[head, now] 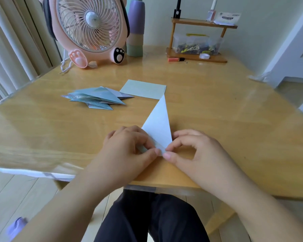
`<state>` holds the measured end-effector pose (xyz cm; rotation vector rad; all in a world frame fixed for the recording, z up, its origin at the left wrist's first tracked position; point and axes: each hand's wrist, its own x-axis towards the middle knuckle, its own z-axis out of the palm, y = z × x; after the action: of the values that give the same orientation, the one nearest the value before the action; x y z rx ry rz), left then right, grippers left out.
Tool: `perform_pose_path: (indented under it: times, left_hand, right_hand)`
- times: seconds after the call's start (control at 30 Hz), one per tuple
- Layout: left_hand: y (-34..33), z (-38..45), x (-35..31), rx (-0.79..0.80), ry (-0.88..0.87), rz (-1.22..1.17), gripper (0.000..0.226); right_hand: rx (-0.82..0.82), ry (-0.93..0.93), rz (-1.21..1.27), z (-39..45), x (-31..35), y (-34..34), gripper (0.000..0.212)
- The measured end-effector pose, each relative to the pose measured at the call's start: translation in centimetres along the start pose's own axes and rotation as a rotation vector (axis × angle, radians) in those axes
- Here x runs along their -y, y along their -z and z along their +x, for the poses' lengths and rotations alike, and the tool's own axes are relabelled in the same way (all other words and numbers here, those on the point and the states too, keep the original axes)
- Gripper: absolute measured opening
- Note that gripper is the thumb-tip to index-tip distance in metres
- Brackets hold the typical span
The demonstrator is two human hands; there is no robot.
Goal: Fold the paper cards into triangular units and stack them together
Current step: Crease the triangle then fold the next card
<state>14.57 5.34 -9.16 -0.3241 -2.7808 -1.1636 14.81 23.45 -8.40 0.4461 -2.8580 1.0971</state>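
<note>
**Both hands pinch the near corner of a half-folded card**

A pale blue paper card [158, 127], already folded into a long narrow triangle, lies on the wooden table [217, 123] near its front edge, its sharp tip pointing away from the person. The left hand [128, 151] and the right hand [192, 151] meet at the card's near end. The left thumb and forefinger are curled in a tight pinch on the near-left corner, and the right thumb and forefinger pinch the same end from the other side, so the 2 thumb tips almost touch. The remaining fingers of both hands are bent loosely above the tabletop.

Farther back and to the left, a pile of finished triangular units [96, 99] lies fanned out, overlapping one another, their points aimed to the right. Just beside it on the right, a flat unfolded card [143, 89] lies on the table; the tip of the card being folded reaches its near edge.

At the back of the table stand a pink fan [89, 30] with paw-shaped feet, a tall pastel bottle [135, 28] beside it, and a small wooden shelf [199, 41] carrying small bottles above and a clear box below.
</note>
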Motion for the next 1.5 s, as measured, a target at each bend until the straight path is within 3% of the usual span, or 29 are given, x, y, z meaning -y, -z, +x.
perform_pose_path:
  times: [0.2,0.43,0.67,0.73,0.8,0.87,1.0,1.07,1.2,1.37,1.5]
  left_hand:
    - [-0.8,0.4,-0.7,-0.105,0.132,0.031,0.02]
    - [-1.4,0.3,-0.2,-0.18,0.071,0.077,0.02]
    - [0.1,1.2,-0.4,-0.235,0.187,-0.531,0.022]
    - [0.8,2.4,-0.9,-0.299,0.208,-0.639,0.029]
    - [1.5,3.8,-1.5,-0.369,0.219,-0.58,0.038]
    - [2.4,5.2,-2.0,-0.393,0.245,-0.555,0.061]
    - [3.4,8.1,-1.4,-0.298,0.291,-0.783,0.109]
    - [3.1,8.9,-1.0,-0.237,0.369,-0.921,0.091]
    - [1.9,8.9,-1.3,-0.145,0.347,-1.191,0.017]
    - [1.2,8.2,-1.3,-0.119,0.279,-1.28,0.023]
    - [1.3,7.8,-1.4,-0.122,0.317,-1.303,0.037]
  right_hand:
    - [-0.078,-0.059,0.015,0.2,0.5,-0.7,0.011]
    - [-0.177,-0.065,0.008,0.3,1.0,-1.1,0.012]
    - [-0.176,-0.049,0.413,1.7,2.2,-0.1,0.011]
    - [-0.205,-0.018,0.488,3.0,2.2,0.4,0.009]
    - [-0.221,0.018,0.528,4.4,2.1,1.0,0.009]
    - [-0.214,0.048,0.541,5.8,2.2,1.8,0.012]
    - [-0.164,0.093,0.583,8.2,2.2,2.7,0.02]
    - [-0.16,0.114,0.619,8.9,2.1,2.8,0.024]
    - [-0.204,0.078,0.703,9.4,1.4,1.9,0.021]
    - [-0.18,-0.01,0.859,9.1,1.6,0.9,0.042]
    - [-0.065,-0.097,0.922,8.9,1.4,1.5,0.027]
